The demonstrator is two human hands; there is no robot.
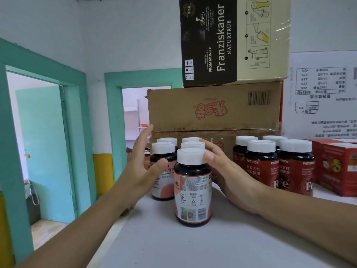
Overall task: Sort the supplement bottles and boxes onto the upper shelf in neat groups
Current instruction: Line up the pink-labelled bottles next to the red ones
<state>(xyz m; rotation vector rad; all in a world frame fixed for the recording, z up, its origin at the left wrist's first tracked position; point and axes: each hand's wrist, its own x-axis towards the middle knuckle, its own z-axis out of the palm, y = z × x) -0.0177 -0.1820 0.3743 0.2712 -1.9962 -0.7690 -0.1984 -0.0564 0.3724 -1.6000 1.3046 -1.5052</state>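
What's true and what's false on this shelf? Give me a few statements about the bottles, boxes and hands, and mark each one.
1. The pink-label bottles and red-label bottles all have white caps. True.
2. The Franziskaner carton sits on a brown cardboard box. True.
3. The red-label bottles stand left of the pink-label ones. False: they stand to the right.
4. The left hand grips a bottle cap. False: the left hand has straight fingers beside the pink-label group.
5. The red boxes lie at the far left. False: the red boxes stand at the far right of the shelf.
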